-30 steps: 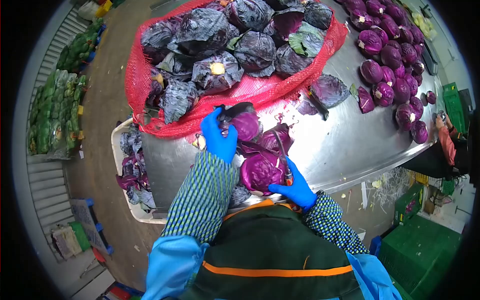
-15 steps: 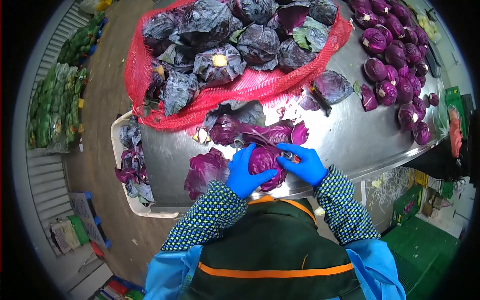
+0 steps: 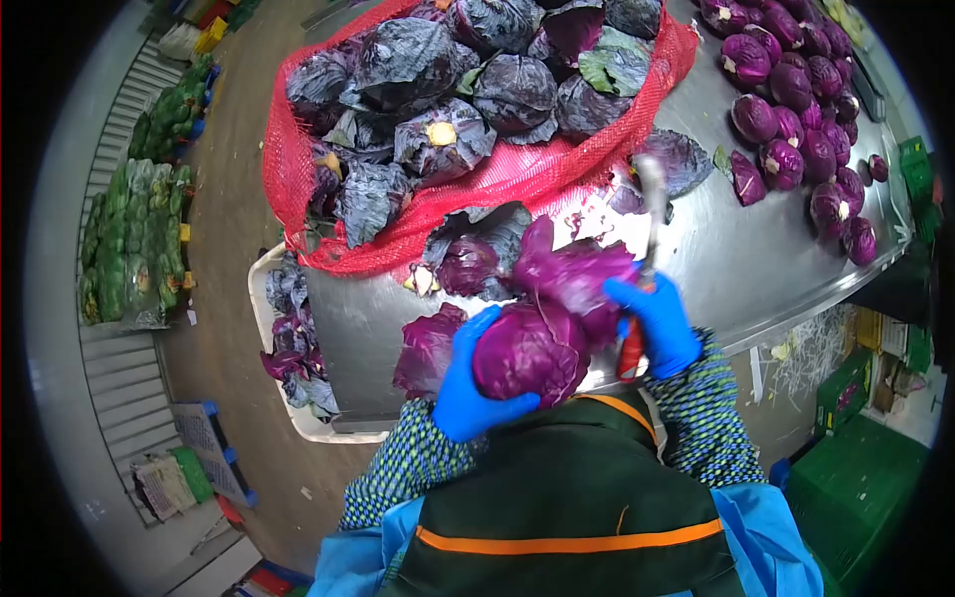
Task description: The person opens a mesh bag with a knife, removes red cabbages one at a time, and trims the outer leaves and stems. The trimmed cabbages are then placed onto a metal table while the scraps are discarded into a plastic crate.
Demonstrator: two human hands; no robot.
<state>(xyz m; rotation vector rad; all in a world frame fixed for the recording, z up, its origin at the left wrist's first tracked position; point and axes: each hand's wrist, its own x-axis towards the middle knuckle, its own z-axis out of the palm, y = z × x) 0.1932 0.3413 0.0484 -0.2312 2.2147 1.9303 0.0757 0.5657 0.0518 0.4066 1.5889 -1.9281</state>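
My left hand [image 3: 464,390], in a blue glove, is wrapped round the side of a red cabbage [image 3: 527,356] held over the near edge of the steel table. My gloved right hand [image 3: 661,326] grips a knife [image 3: 632,350] with a red handle; its blade is blurred and points away from me. A loosened purple leaf [image 3: 577,277] spreads from the cabbage to the right fingers, which touch its edge. Beside my left hand lies another cut leaf [image 3: 428,348]. Behind the cabbage are trimmed outer leaves [image 3: 470,264] and a pale stem piece [image 3: 422,280].
A red mesh sack [image 3: 288,189] full of untrimmed dark cabbages takes up the far side of the steel table [image 3: 363,328]. Peeled cabbages [image 3: 784,164] are heaped at the right. Left of the table, a white bin [image 3: 267,298] holds discarded leaves. Green crates [image 3: 865,497] stand at lower right.
The cabbage has been raised and turned in my left hand, and a leaf now stands away from it. My right hand has moved right with the knife, its blade now swung upward.
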